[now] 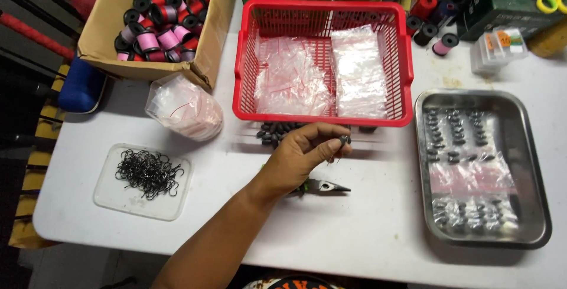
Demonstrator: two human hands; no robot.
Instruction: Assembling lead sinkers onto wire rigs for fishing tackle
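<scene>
Left hand (307, 150) pinches 1 small dark metal sinker (345, 140) near red plastic basket (322, 118); likely dense, slippery, grip mid-body.

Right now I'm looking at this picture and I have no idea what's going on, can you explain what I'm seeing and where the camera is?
There is one picture, taken by a camera worn on a person's head, looking down at a white table. No machine is involved, only bare hands. One hand shows, the left hand, reaching in from below; the other is out of view. Its fingers pinch a small dark metal piece. Under that hand lie small pliers. Beside them is a pile of dark weights. A red basket holds small clear bags. To the right a metal tray holds filled bags. To the left a clear lid carries a heap of black hooks, and a cardboard box holds thread spools.
</scene>
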